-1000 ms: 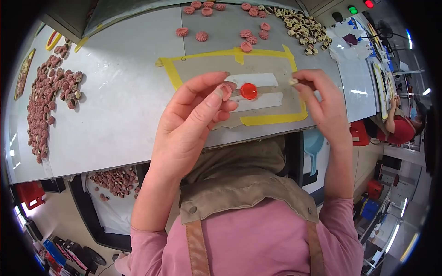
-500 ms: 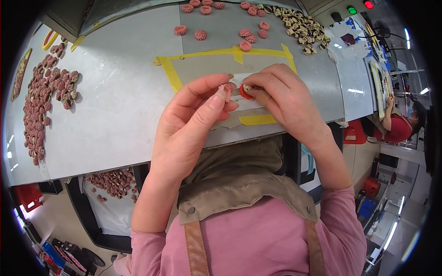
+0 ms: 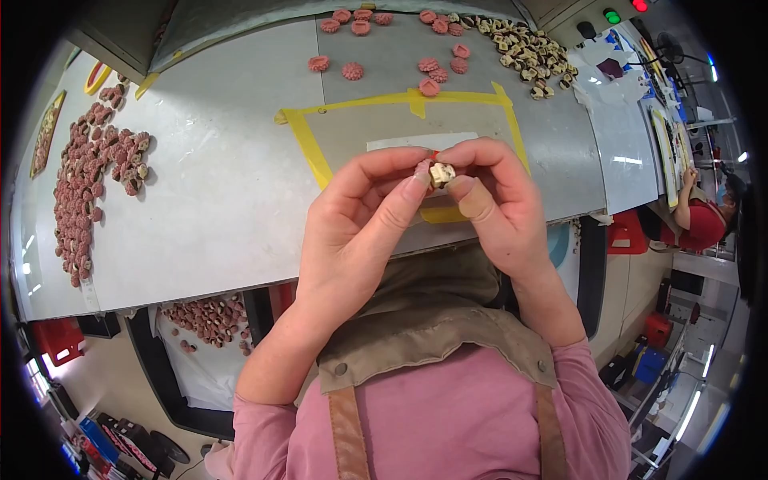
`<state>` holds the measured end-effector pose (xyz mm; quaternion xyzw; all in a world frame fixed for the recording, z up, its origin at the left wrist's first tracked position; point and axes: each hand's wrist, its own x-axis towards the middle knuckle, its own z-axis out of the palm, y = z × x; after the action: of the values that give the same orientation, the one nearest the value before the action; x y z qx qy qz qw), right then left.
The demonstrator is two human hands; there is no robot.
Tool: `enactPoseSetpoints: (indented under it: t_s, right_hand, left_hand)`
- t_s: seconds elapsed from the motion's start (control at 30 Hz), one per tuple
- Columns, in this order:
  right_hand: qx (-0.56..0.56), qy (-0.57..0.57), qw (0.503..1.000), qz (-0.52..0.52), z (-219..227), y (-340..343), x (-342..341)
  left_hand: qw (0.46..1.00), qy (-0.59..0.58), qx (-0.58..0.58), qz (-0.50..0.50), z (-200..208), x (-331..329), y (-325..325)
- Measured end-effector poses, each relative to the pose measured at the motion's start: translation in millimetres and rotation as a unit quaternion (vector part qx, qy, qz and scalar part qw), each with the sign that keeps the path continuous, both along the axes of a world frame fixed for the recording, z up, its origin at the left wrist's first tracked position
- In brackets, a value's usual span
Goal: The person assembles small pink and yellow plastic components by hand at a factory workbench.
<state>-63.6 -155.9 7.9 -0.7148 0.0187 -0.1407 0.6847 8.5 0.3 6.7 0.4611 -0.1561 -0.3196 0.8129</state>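
Note:
My left hand (image 3: 352, 216) pinches a small pink ridged piece (image 3: 422, 169) between thumb and fingers, above the near part of the table. Against its right side sits a cream-and-dark piece (image 3: 442, 174), gripped by the thumb and fingers of my right hand (image 3: 506, 212). The two pieces touch, or nearly so; the fingers hide the join. Behind the fingertips shows a bit of something red (image 3: 434, 154). Under my hands lies a mat edged with yellow tape (image 3: 368, 106), with a white strip (image 3: 448, 139) on it.
Loose pink ridged pieces (image 3: 353, 71) lie at the table's far side, beside a heap of cream-and-dark pieces (image 3: 520, 48). Joined-looking pieces (image 3: 80, 196) cover the table's left. More fill a lined black tray (image 3: 208, 316) below the edge. A co-worker in red (image 3: 704, 224) sits far right.
My right hand has come left and turned, lifting the cream-and-dark piece off the red thing's spot to the pink piece. My left hand has shifted right and slightly down.

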Motion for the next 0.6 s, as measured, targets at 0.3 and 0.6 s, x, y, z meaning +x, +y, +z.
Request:
enactPoseSetpoints:
  t_s: [0.3,0.6]
  right_hand:
    - [-0.284,-0.137,0.946,-0.082,-10,0,-1]
    - [-0.231,-0.078,0.970,0.017,-4,-13,-7]
  left_hand:
    - [0.973,-0.211,0.072,0.061,-13,-6,-3]
    - [0.996,-0.048,0.055,-0.041,4,-1,1]
